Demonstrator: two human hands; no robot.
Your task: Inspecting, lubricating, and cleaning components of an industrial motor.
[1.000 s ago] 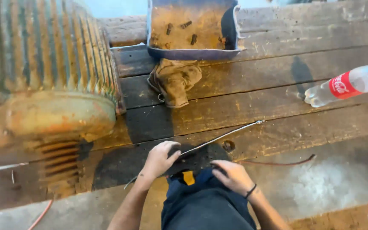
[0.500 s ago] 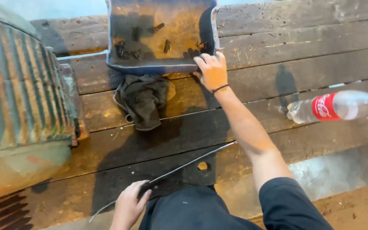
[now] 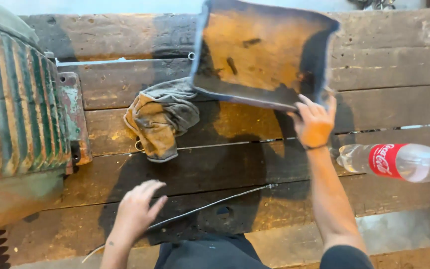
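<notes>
The rusty metal tray (image 3: 260, 55) is tilted up at the far edge of the plank surface (image 3: 399, 65), its near rim pinched in the right hand (image 3: 314, 122). It looks stiff, fairly heavy and greasy, so the rim seems the surest hold. The left hand (image 3: 138, 209), fingers spread, hovers over a thin rod (image 3: 210, 206); a rag (image 3: 160, 117) lies beside the tray.

This looks like a rough workshop: a counter (image 3: 404, 65) of worn, oil-stained planks, a big rusty finned electric motor (image 3: 16, 109) at the left of the frame, a grimy rag (image 3: 162, 117) and a dirty metal tray (image 3: 262, 50).
</notes>
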